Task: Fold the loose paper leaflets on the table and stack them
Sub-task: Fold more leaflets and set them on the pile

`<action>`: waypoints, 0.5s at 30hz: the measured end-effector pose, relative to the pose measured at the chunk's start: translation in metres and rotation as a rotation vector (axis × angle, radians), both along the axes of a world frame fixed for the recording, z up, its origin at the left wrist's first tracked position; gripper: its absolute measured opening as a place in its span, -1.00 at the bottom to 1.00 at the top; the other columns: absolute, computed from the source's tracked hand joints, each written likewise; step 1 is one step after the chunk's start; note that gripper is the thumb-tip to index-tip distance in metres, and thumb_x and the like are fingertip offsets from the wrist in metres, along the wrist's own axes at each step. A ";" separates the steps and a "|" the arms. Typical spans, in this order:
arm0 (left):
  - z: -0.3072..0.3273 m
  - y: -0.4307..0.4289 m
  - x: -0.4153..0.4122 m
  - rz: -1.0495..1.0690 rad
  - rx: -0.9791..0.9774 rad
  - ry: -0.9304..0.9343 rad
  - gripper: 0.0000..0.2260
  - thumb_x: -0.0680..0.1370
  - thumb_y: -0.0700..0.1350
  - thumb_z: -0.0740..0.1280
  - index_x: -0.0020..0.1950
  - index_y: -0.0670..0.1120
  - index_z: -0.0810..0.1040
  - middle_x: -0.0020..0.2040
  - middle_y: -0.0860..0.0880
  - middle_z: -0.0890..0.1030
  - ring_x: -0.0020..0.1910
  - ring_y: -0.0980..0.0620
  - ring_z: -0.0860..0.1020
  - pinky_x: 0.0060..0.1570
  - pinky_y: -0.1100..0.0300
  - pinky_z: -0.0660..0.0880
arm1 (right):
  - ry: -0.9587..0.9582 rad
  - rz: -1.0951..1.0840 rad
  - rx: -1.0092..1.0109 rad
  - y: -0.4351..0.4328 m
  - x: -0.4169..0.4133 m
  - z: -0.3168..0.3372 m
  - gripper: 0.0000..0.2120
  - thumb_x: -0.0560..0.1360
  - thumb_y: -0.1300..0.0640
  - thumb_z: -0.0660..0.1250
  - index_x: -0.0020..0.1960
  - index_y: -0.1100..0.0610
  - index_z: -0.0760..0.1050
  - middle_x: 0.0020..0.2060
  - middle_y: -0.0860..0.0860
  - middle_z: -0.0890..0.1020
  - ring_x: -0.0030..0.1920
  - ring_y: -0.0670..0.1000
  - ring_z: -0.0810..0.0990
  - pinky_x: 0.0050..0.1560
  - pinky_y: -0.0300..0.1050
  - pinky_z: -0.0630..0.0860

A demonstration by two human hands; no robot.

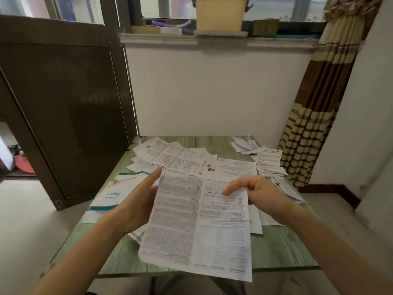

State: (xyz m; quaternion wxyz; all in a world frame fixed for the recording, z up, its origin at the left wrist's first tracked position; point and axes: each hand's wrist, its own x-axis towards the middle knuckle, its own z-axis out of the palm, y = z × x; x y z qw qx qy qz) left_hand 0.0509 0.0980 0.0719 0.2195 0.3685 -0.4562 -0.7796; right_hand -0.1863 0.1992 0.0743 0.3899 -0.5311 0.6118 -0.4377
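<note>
Where the held leaflet (pixel 197 226) sits: lower centre of frame, unfolded above the worktop (pixel 276 248).
Grip of right hand (pixel 261 194): clamped on its upper right edge, thumb on top.
Grip of left hand (pixel 136 207): apart, one straight finger along its left edge.
Writing: columns too blurred to read.
Loose leaflets (pixel 176 156): spread beyond; folded stack (pixel 269 162) far right.
Tub (pixel 220 13): on windowsill (pixel 161 38), upper centre, contents hidden.
</note>
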 end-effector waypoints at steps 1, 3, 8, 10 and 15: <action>0.000 -0.003 0.001 -0.034 -0.026 -0.014 -0.59 0.52 0.15 0.18 0.12 -0.14 0.56 0.03 -0.16 0.67 0.00 -0.15 0.64 -0.09 0.02 0.54 | 0.006 0.021 0.017 0.000 0.000 0.000 -0.69 0.49 0.48 0.25 -0.12 0.15 0.67 -0.08 0.02 0.71 -0.05 0.02 0.69 -0.02 -0.07 0.63; -0.005 -0.005 0.002 -0.065 -0.146 -0.104 -0.72 0.53 -0.03 0.26 0.14 -0.17 0.54 -0.02 -0.14 0.68 -0.07 -0.08 0.66 -0.16 0.13 0.60 | 0.021 0.088 0.079 0.001 -0.002 0.002 -0.71 0.50 0.46 0.26 -0.03 0.17 0.66 -0.03 0.02 0.70 0.01 0.01 0.67 0.04 -0.07 0.61; -0.003 -0.002 0.004 -0.114 -0.314 -0.187 -0.85 0.56 -0.17 0.25 0.08 -0.18 0.54 -0.05 -0.09 0.69 -0.09 -0.03 0.67 -0.21 0.24 0.59 | 0.084 0.001 0.028 0.002 -0.005 0.020 -0.69 0.46 0.50 0.18 -0.12 0.20 0.62 -0.08 -0.01 0.71 0.01 -0.05 0.65 -0.09 -0.33 0.55; -0.003 0.001 -0.001 -0.156 -0.360 -0.202 -0.83 0.56 -0.15 0.25 0.10 -0.17 0.54 -0.04 -0.08 0.69 -0.07 -0.02 0.67 -0.17 0.24 0.58 | 0.153 -0.007 -0.016 -0.005 0.003 0.026 -0.76 0.54 0.37 0.19 -0.05 0.14 0.59 -0.11 -0.01 0.70 -0.04 -0.04 0.65 -0.07 -0.31 0.55; -0.005 0.012 -0.020 -0.207 -0.496 -0.207 -0.87 0.56 -0.13 0.27 0.03 -0.12 0.57 -0.07 -0.08 0.70 -0.11 -0.01 0.67 -0.15 0.23 0.58 | 0.540 0.152 0.029 -0.025 0.041 0.015 -0.88 0.54 0.05 0.30 -0.05 0.06 0.58 -0.20 -0.15 0.60 -0.21 -0.21 0.54 -0.16 -0.35 0.47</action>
